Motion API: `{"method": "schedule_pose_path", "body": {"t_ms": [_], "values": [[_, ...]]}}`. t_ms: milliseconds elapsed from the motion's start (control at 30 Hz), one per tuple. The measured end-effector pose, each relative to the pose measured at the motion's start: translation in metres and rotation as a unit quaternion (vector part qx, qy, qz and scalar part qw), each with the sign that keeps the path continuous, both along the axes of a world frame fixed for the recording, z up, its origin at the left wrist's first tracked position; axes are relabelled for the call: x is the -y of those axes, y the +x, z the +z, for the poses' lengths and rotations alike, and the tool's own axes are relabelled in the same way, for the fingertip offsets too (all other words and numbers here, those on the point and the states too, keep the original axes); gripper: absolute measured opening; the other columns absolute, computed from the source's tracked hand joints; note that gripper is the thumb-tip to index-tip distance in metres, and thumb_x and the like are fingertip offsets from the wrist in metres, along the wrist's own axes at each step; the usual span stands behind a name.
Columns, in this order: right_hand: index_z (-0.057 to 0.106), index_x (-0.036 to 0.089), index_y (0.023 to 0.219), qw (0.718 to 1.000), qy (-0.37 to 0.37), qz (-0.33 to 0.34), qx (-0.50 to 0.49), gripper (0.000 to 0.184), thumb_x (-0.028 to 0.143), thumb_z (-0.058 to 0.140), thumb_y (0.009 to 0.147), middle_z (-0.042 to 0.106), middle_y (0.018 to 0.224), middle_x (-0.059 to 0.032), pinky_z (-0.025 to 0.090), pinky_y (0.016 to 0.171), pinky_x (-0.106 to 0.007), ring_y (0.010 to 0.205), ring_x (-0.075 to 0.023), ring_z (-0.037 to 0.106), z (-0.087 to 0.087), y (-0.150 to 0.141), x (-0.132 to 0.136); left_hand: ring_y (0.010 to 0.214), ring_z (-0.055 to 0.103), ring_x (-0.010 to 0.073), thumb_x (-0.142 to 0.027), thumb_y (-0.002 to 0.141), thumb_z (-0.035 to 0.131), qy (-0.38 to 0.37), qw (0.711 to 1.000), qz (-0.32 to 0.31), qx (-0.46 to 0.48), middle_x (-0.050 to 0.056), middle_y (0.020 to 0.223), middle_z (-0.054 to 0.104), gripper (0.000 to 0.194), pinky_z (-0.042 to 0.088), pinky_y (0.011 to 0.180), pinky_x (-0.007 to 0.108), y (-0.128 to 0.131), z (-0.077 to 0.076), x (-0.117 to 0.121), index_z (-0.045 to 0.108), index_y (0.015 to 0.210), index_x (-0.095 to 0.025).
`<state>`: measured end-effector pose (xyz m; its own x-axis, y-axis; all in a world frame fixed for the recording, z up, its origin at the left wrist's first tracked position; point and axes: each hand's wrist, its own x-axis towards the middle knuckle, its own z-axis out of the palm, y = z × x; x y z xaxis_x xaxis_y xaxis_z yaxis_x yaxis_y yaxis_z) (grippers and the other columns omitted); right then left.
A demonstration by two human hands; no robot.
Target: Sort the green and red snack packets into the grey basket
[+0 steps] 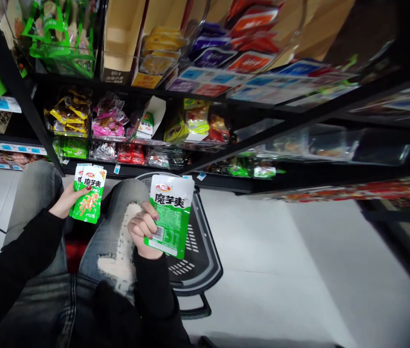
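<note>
My left hand point(67, 199) pinches green-and-white snack packets point(89, 200), at least two overlapping, their fronts facing me with a picture of the food. Above my right knee, my right hand point(146, 227) grips another green-and-white snack packet point(171, 224) by its left side, the fingers closed over its edge. Fine print and a barcode show on that packet, so its back faces me. It hides part of the dark shopping basket point(210, 256) behind it on the floor. A similar green-and-white packet point(146, 126) sits in a white box on the shelf ahead.
Black shelving point(226, 176) stands right in front of my knees. Its bins hold yellow packets point(70, 113), pink packets point(108, 121) and red packets point(131, 153). Upper boxes hold purple pouches point(214, 53) and orange pouches point(255, 48). Pale floor tiles point(262, 261) extend to the right.
</note>
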<state>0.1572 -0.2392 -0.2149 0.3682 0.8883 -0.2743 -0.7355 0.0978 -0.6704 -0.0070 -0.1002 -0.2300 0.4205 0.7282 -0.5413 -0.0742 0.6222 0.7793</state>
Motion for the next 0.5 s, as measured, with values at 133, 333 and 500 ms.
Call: {"method": "schedule_pose_path", "body": {"t_ms": [133,333,500], "values": [[0.038,0.024,0.066,0.962,-0.137,-0.066,0.229,0.031,0.049,0.053,0.076,0.030,0.045,0.0099,0.026,0.041,-0.023,0.037,-0.0083,0.024,-0.001,0.037,0.026,0.074,0.068,0.0203,-0.024,0.059,0.077,0.007,1.000,-0.001,-0.009,0.006,0.086,0.072,0.039,0.053,0.074,0.034,-0.001,-0.002,0.000,0.060,0.093,-0.015],[0.048,0.021,0.065,0.788,-0.357,0.016,0.502,0.039,0.060,0.050,0.069,0.052,0.056,-0.0002,0.035,0.051,-0.029,0.054,-0.0168,0.047,-0.058,0.108,0.093,0.075,0.068,0.0208,-0.024,0.059,0.077,0.001,1.000,0.010,-0.028,0.006,0.087,0.072,0.039,0.053,0.075,0.035,-0.002,-0.004,0.000,0.059,0.092,-0.016],[0.044,0.023,0.058,0.746,-0.362,0.015,0.559,0.039,0.061,0.044,0.068,0.047,0.048,0.0011,0.036,0.053,-0.031,0.050,-0.0172,0.045,-0.103,0.122,0.074,0.075,0.068,0.0210,-0.025,0.058,0.078,0.002,1.000,-0.002,-0.027,0.006,0.087,0.072,0.041,0.053,0.076,0.036,0.002,-0.003,0.002,0.060,0.094,-0.016]]}}
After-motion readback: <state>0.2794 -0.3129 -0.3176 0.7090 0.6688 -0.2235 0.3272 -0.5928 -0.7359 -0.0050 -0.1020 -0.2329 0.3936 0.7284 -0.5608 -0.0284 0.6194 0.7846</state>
